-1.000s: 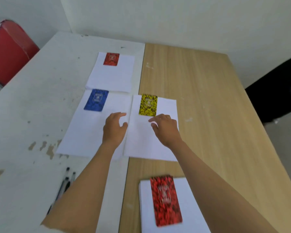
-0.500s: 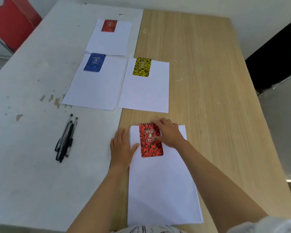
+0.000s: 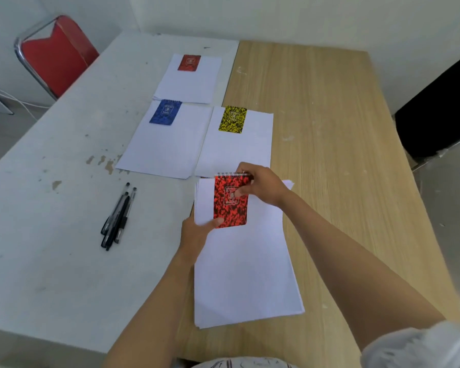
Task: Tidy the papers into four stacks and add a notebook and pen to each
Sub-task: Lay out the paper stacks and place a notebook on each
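Observation:
Four white paper stacks lie on the tables. The far stack [image 3: 189, 83] carries a small red notebook [image 3: 189, 62]. A middle-left stack [image 3: 165, 147] has a blue notebook [image 3: 165, 112], and a middle-right stack [image 3: 237, 147] a yellow one [image 3: 233, 120]. On the near stack [image 3: 245, 266] is a red spiral notebook [image 3: 230, 203]. My right hand [image 3: 263, 187] pinches its top right corner. My left hand [image 3: 195, 235] grips the near stack's left edge, thumb on the notebook's lower corner. Several black pens [image 3: 117, 219] lie to the left.
A white table [image 3: 51, 208] adjoins a wooden table [image 3: 329, 155]. A red chair [image 3: 56, 57] stands at the far left, a dark chair [image 3: 441, 110] at the right. The walls run close behind the tables.
My hands left the middle stacks for the near one. My right hand now pinches the red spiral notebook's top corner, and my left hand has taken hold of the stack's edge.

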